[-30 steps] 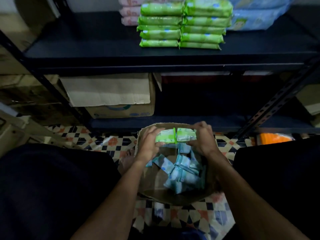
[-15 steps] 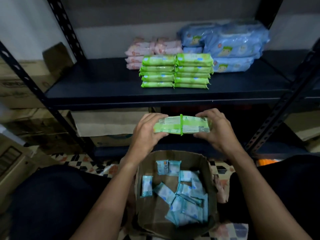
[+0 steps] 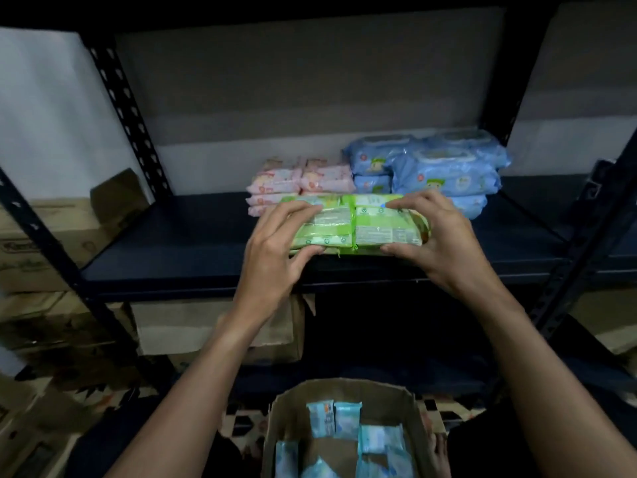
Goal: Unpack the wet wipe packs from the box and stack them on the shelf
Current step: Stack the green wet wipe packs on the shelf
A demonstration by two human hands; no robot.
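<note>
— Location of green wipe packs (image 3: pixel 356 227)?
— Over the shelf (image 3: pixel 193 246), before pink packs (image 3: pixel 275 177). Pinched at either end by left grip (image 3: pixel 275 250) and right grip (image 3: pixel 437 243), each wrapped over top and underside.

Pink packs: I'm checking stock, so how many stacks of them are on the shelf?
2: left stack and right stack, side by side, left of the blue packs; green packs hide their lower parts.

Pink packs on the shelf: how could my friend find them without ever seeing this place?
Find the dark metal shelf. Near its back, a small stack sits left of the big blue packs, behind the green packs. Those pink packs are the only pink things there.
</note>
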